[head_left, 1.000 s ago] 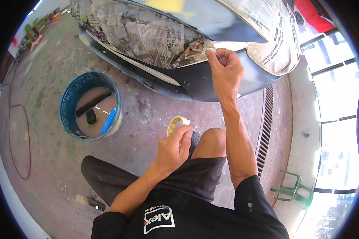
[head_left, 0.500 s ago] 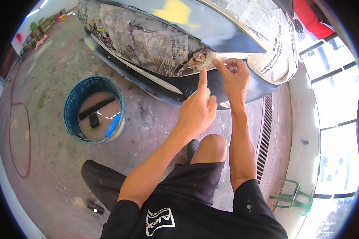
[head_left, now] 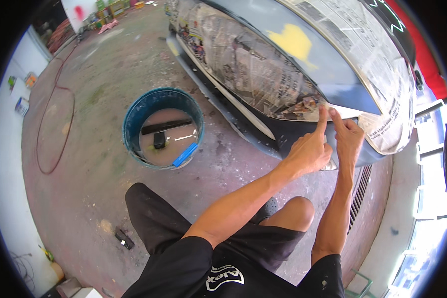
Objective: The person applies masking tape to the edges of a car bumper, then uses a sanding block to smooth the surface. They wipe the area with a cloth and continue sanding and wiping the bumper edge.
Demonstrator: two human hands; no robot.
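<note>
Support: floor (head_left: 94,198), hard, dull grey-mauve. Surface marked with pale specks, dark blotches, a greenish stain toward the far side and a tan patch near lower left. Directly on it: blue bucket (head_left: 164,101), upright, left of centre; reddish hose (head_left: 73,107), lying in a long loop at far left; small black object (head_left: 124,239) with a whitish part, beside the tan patch, kind unclear; pink cloth (head_left: 108,27), crumpled, at the far end. Slotted drain grate (head_left: 360,196) set into the floor, right side.
</note>
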